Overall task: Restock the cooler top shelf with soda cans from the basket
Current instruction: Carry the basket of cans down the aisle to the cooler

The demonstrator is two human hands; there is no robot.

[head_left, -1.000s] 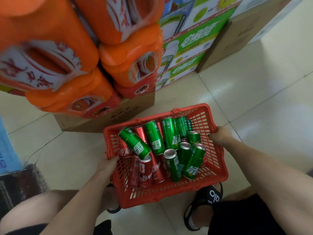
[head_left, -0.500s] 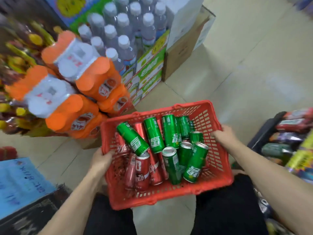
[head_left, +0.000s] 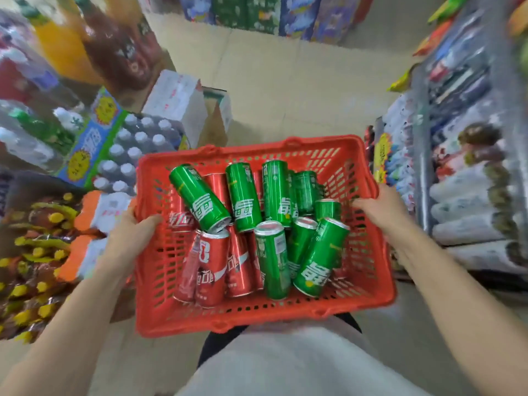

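Note:
I carry a red plastic basket [head_left: 368, 298] in front of my body, held off the floor. My left hand [head_left: 130, 232] grips its left rim and my right hand [head_left: 378, 207] grips its right rim. Inside lie several green soda cans [head_left: 273, 260] and several red soda cans [head_left: 213, 270], heaped on their sides and leaning on one another. No cooler is in view.
Packs of water bottles [head_left: 134, 155] and orange-capped drink packs [head_left: 94, 215] are stacked on the left, with cardboard boxes [head_left: 183, 104] behind them. A shelf of packaged goods [head_left: 468, 195] runs along the right. A tiled floor aisle [head_left: 285, 90] stretches ahead between them.
The basket has been lifted from the floor and carried upward with both hands. My view has swung up from the orange drink packs to the aisle between the stacks and the right shelf.

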